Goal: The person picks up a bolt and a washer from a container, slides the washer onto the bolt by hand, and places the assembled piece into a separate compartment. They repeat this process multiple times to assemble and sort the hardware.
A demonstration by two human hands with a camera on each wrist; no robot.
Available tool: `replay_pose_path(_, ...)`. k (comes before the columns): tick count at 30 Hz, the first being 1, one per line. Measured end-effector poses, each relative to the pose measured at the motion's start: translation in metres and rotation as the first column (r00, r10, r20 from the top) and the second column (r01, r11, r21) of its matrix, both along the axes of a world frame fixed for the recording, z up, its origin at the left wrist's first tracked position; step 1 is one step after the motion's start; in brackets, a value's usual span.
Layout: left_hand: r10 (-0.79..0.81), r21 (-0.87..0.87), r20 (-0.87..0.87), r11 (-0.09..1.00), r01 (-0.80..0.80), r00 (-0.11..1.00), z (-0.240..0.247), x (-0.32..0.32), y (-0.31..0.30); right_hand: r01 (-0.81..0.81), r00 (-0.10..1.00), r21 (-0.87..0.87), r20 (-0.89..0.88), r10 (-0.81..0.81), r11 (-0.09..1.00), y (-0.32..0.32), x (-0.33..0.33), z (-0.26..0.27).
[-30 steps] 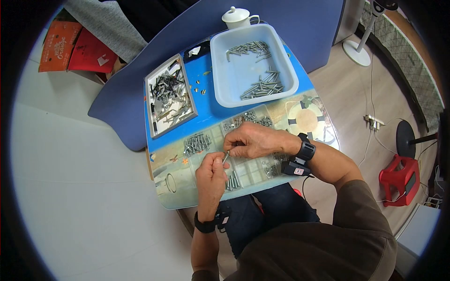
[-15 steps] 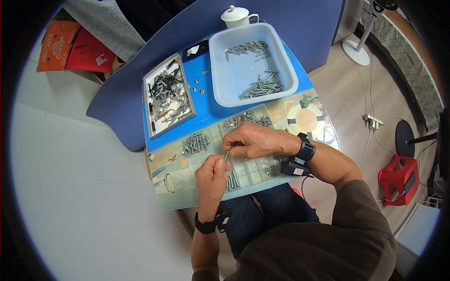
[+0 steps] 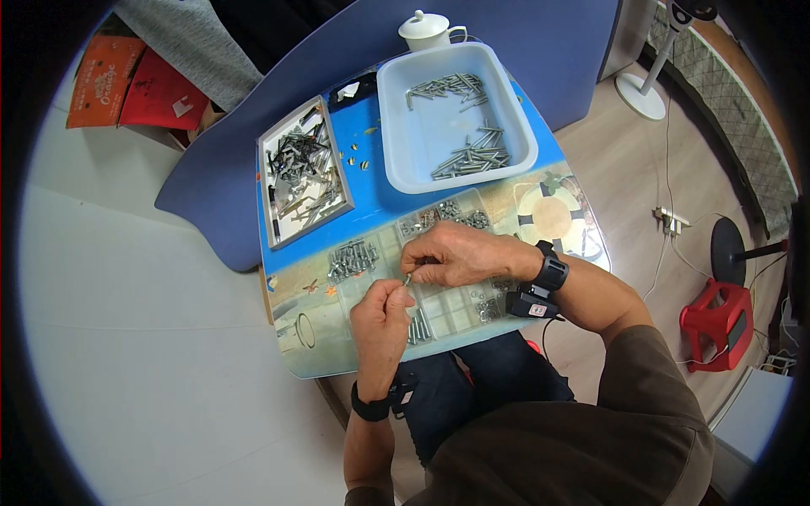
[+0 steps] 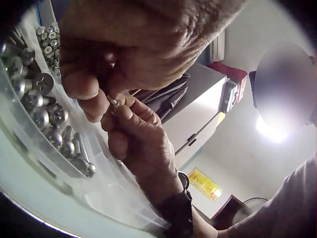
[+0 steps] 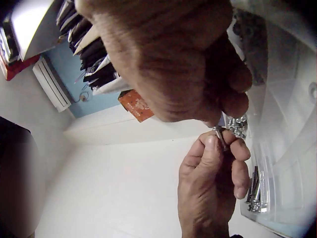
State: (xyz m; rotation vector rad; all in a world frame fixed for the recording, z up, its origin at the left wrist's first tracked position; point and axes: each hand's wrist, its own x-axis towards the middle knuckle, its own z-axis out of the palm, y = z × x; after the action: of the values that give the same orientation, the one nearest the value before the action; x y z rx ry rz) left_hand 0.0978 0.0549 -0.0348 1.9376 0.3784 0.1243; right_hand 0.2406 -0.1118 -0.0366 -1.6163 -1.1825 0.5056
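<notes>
Over a clear compartment box (image 3: 451, 310), both hands meet at a small metal screw (image 5: 221, 138). My left hand (image 3: 380, 325) pinches the screw between thumb and forefinger. From the other side, the bent fingers and thumb of my right hand (image 3: 460, 253) pinch its upper end, where small pale metal shows between the fingertips in the left wrist view. Whether a nut sits on that end, I cannot tell. Beside the hands, one compartment holds short screws (image 3: 353, 260) and a nearer one holds longer screws (image 3: 418, 327). Nuts (image 3: 477, 219) fill compartments beyond the right hand.
A white plastic tub (image 3: 392, 143) with two heaps of long bolts stands at the back. To its left lies a shallow tray (image 3: 344, 202) of mixed screws. A lidded white cup (image 3: 424, 32) stands behind the tub, near the blue partition (image 3: 337, 63).
Both hands keep their places at the screw. The left fingertips have shifted slightly around it; the box, tub and tray stay put.
</notes>
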Motion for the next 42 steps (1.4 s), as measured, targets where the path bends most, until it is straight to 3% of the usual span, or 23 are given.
replay_pose_path(6,-0.055,-0.069,-0.071,0.996,0.050,0.996,0.001,0.001,0.003,-0.007,1.000,-0.002,0.003,0.007,1.000,0.000,0.000,0.000)
replay_pose_path(8,-0.048,-0.136,0.010,0.989,0.049,0.999,0.001,0.001,-0.002,-0.008,1.000,0.001,0.010,0.008,1.000,0.000,0.001,0.000)
replay_pose_path(12,0.035,-0.105,0.079,0.994,-0.027,0.996,0.003,0.002,-0.006,0.003,1.000,0.007,0.009,-0.003,1.000,0.001,0.000,-0.001)
replay_pose_path(24,-0.039,-0.099,-0.094,0.995,0.030,0.995,0.005,0.001,0.007,-0.005,1.000,-0.005,0.007,0.005,1.000,0.000,0.000,0.001)
replay_pose_path(30,-0.010,-0.182,0.045,0.983,0.018,0.999,0.009,0.001,0.000,0.002,1.000,-0.004,0.005,-0.002,1.000,0.000,0.000,0.001)
replay_pose_path(35,0.022,-0.205,-0.082,0.978,-0.038,0.996,0.012,0.001,0.002,0.013,1.000,-0.005,-0.006,-0.013,1.000,0.000,0.000,0.001)
replay_pose_path(39,0.030,-0.196,-0.088,0.980,-0.047,0.996,0.010,0.001,0.004,0.010,1.000,-0.005,-0.010,-0.010,1.000,0.000,0.000,0.002)
replay_pose_path(42,-0.037,-0.139,-0.104,0.990,0.022,0.994,0.007,0.001,0.010,0.008,1.000,0.006,-0.016,-0.008,1.000,0.000,0.000,0.002)
